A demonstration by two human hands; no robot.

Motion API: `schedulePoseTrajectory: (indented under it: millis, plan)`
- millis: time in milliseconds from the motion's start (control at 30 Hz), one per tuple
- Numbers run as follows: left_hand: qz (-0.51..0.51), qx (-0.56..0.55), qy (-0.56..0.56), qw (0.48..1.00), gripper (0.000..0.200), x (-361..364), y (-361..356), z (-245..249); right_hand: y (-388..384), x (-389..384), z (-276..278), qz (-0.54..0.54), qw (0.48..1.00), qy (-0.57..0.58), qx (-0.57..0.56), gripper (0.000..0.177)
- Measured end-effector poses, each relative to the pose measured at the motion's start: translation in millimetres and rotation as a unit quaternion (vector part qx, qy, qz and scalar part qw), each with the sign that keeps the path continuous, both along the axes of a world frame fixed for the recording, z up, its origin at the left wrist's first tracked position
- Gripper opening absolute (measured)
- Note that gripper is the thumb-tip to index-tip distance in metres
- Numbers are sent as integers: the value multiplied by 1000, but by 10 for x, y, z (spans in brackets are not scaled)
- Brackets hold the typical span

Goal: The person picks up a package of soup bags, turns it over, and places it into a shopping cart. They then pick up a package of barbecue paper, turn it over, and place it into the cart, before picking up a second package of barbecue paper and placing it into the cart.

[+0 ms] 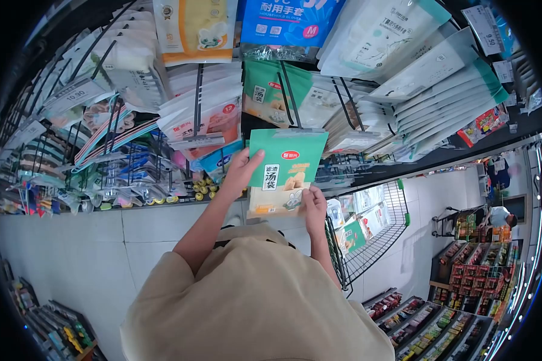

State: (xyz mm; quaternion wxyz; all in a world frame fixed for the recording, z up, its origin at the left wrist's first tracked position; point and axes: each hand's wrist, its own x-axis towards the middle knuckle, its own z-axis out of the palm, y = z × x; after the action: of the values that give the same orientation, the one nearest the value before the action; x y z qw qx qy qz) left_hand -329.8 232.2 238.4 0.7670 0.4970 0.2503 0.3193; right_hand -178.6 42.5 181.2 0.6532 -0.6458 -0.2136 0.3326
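Note:
A green and cream packet of soup bags (pixel 283 171) is upright in front of me, its top edge at the end of a display hook (pixel 292 108). My left hand (pixel 242 171) is closed on the packet's left edge, thumb on the front. Lower down, my right hand (pixel 314 207) pinches its bottom right edge. Behind it, a similar green packet (pixel 268 93) hangs farther back on the rack. Pink and white packets (pixel 208 120) hang just left of my left hand.
A wire shopping cart (pixel 382 231) with several packets inside stands at my right. Hooks with white-green packets (pixel 448 108) project above it. Blue glove packs (pixel 286 24) hang overhead. Farther right, a person (pixel 501 215) is near another cart (pixel 451 222) and stocked shelves (pixel 476 271).

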Motion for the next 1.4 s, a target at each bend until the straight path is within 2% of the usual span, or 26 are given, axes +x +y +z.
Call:
schedulePoseTrajectory:
  millis: [333, 567, 867, 967, 1167, 1400]
  plan:
    - [61, -7, 1, 998, 34, 271, 131, 219, 58, 151, 117, 12, 998, -8, 54, 19]
    - [126, -21, -16, 992, 35, 437, 171, 347, 164, 290, 143, 11, 999, 13, 42, 21]
    - [126, -63, -19, 990, 32, 397, 95, 238, 124, 271, 115, 6, 999, 8, 33, 20]
    - [153, -49, -42, 986, 31, 397, 140, 339, 142, 297, 110, 13, 999, 4, 50, 20]
    - [135, -65, -60, 987, 30, 400, 211, 403, 178, 299, 99, 12, 998, -6, 69, 19]
    - [158, -78, -25, 984, 32, 477, 139, 301, 85, 294, 111, 1, 998, 7, 56, 18]
